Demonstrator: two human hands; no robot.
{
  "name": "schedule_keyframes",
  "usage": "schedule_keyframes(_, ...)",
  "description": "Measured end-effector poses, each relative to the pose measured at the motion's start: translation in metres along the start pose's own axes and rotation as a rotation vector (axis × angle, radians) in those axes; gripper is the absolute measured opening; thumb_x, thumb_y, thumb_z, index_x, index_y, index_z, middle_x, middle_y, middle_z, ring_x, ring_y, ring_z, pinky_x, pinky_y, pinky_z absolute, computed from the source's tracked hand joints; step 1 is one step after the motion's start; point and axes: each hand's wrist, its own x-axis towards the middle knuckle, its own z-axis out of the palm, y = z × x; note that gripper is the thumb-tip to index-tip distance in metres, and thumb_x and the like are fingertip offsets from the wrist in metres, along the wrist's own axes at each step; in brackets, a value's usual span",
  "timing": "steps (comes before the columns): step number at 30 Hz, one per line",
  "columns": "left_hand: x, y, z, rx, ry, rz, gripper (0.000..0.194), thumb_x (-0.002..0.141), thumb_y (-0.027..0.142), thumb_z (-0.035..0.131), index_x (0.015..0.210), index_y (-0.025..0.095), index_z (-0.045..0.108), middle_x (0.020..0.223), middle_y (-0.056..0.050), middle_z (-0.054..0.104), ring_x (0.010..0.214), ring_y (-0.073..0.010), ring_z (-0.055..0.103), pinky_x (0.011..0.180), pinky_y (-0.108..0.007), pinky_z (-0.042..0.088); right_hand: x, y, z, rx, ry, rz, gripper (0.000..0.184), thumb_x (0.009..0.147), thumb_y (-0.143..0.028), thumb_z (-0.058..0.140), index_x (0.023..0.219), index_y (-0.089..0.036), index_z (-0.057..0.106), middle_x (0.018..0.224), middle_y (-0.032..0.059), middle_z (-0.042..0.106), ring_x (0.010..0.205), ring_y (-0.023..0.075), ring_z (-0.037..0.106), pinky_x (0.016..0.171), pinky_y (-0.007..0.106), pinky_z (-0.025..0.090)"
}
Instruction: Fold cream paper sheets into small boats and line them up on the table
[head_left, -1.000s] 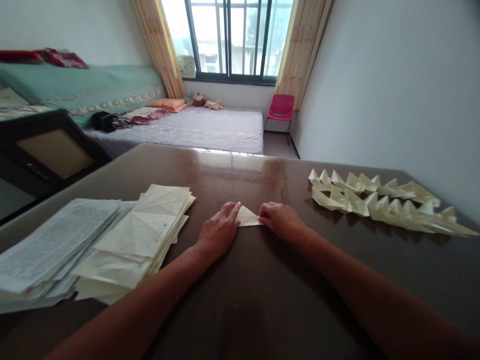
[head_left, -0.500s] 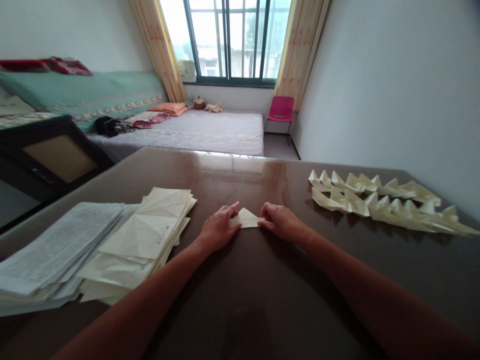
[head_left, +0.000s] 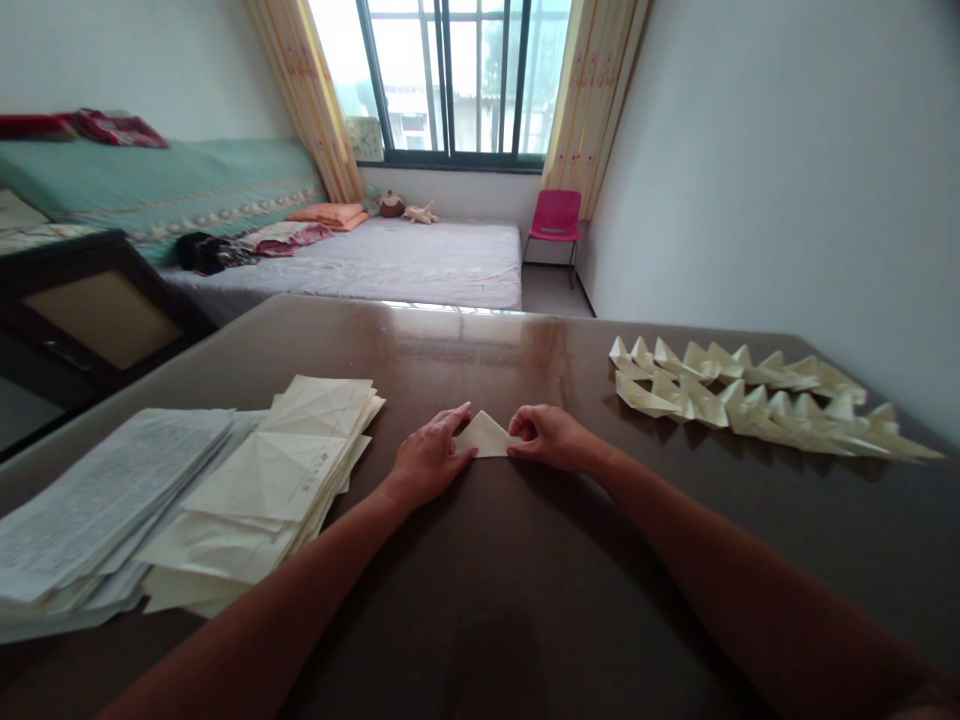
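Observation:
A small cream sheet of paper, folded to a triangle with its peak away from me, lies on the brown table between my hands. My left hand grips its left corner, the thumb along the near edge and the other fingers behind. At the right corner, my right hand pinches the paper between thumb and curled fingers. Left of my hands lies a stack of creased cream sheets. On the right stand two rows of folded paper boats, pointed and close together.
A pile of printed pages lies at the table's left, beside the cream stack. Past the glossy brown table are a bed, a pink chair and a window. A dark cabinet stands at the left, a white wall at the right.
The folded paper now shows a larger plain triangle; the strip along its near edge no longer shows. My right hand has shifted slightly left, and the whole view has turned a little.

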Motion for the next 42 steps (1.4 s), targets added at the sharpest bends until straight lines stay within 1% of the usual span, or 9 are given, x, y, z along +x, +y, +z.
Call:
schedule_keyframes(5, 0.0, 0.0, -0.001, -0.045, -0.003, -0.044, 0.066, 0.077, 0.03, 0.062, 0.139, 0.026, 0.041, 0.106, 0.0, 0.066, 0.069, -0.0115, 0.059, 0.064, -0.023, 0.045, -0.003, 0.001, 0.0, 0.004, 0.053, -0.039, 0.023, 0.071, -0.03, 0.071, 0.089, -0.02, 0.061, 0.076, -0.0024, 0.064, 0.066, 0.0108, 0.057, 0.057, 0.02, 0.035)
schedule_keyframes(9, -0.002, 0.002, -0.001, -0.068, 0.03, -0.047, 0.063, 0.077, 0.029, 0.062, 0.137, 0.026, 0.045, 0.104, -0.001, 0.066, 0.067, -0.0106, 0.058, 0.063, -0.023, 0.045, -0.01, -0.007, -0.001, -0.209, 0.184, 0.04, 0.026, 0.074, -0.042, 0.069, 0.087, -0.022, 0.06, 0.076, -0.0004, 0.066, 0.066, 0.0137, 0.058, 0.056, 0.023, 0.033)
schedule_keyframes(12, -0.003, 0.002, 0.0, -0.078, 0.044, -0.038, 0.061, 0.076, 0.026, 0.062, 0.136, 0.026, 0.047, 0.103, -0.001, 0.066, 0.065, -0.0101, 0.056, 0.063, -0.023, 0.045, -0.017, -0.016, -0.004, -0.354, 0.187, 0.018, 0.022, 0.082, -0.046, 0.061, 0.082, -0.024, 0.064, 0.083, 0.0014, 0.068, 0.074, 0.0161, 0.06, 0.061, 0.025, 0.034)
schedule_keyframes(16, -0.003, 0.001, 0.001, -0.087, 0.056, -0.028, 0.061, 0.076, 0.025, 0.062, 0.135, 0.026, 0.048, 0.101, -0.001, 0.066, 0.063, -0.01, 0.055, 0.062, -0.023, 0.044, -0.022, -0.02, -0.005, -0.394, 0.197, -0.014, 0.022, 0.085, -0.046, 0.057, 0.088, -0.028, 0.07, 0.089, 0.0008, 0.07, 0.078, 0.017, 0.062, 0.064, 0.026, 0.037)
schedule_keyframes(21, -0.005, 0.0, 0.003, -0.078, 0.079, -0.015, 0.06, 0.076, 0.025, 0.062, 0.134, 0.028, 0.048, 0.099, 0.0, 0.065, 0.064, -0.0106, 0.055, 0.063, -0.024, 0.044, -0.016, -0.014, -0.003, -0.219, 0.174, -0.005, 0.015, 0.08, -0.039, 0.062, 0.087, -0.03, 0.072, 0.087, -0.0018, 0.072, 0.075, 0.015, 0.062, 0.062, 0.024, 0.038)
schedule_keyframes(28, -0.005, -0.002, 0.005, -0.12, 0.11, 0.042, 0.056, 0.078, 0.025, 0.059, 0.133, 0.027, 0.048, 0.103, 0.0, 0.06, 0.059, -0.0082, 0.052, 0.062, -0.024, 0.045, -0.008, -0.003, -0.003, 0.028, 0.089, -0.055, 0.015, 0.078, -0.03, 0.061, 0.083, -0.022, 0.073, 0.075, 0.0007, 0.07, 0.069, 0.014, 0.06, 0.061, 0.022, 0.039)
schedule_keyframes(33, -0.004, -0.012, -0.002, -0.21, 0.243, 0.037, 0.043, 0.082, 0.024, 0.053, 0.124, 0.02, 0.053, 0.107, -0.004, 0.057, 0.064, -0.0085, 0.054, 0.07, -0.026, 0.048, -0.004, 0.007, -0.007, 0.086, 0.072, 0.002, 0.012, 0.073, -0.021, 0.063, 0.084, -0.018, 0.067, 0.072, 0.0002, 0.066, 0.066, 0.0126, 0.056, 0.058, 0.022, 0.037)
schedule_keyframes(37, -0.005, -0.019, -0.009, -0.183, 0.207, -0.016, 0.031, 0.083, 0.024, 0.051, 0.112, 0.018, 0.059, 0.095, -0.003, 0.063, 0.068, -0.012, 0.057, 0.069, -0.027, 0.047, -0.003, 0.013, -0.006, 0.157, 0.087, 0.034, 0.012, 0.075, -0.02, 0.059, 0.086, -0.017, 0.061, 0.069, -0.0012, 0.06, 0.063, 0.0116, 0.051, 0.056, 0.022, 0.035)
schedule_keyframes(42, -0.007, -0.014, -0.013, -0.114, 0.148, -0.041, 0.031, 0.085, 0.031, 0.052, 0.111, 0.017, 0.06, 0.093, -0.005, 0.067, 0.073, -0.0155, 0.061, 0.071, -0.028, 0.047, 0.001, 0.014, -0.002, 0.431, 0.136, -0.06, 0.015, 0.076, -0.026, 0.058, 0.088, -0.017, 0.057, 0.075, -0.0009, 0.059, 0.069, 0.0119, 0.052, 0.061, 0.022, 0.038)
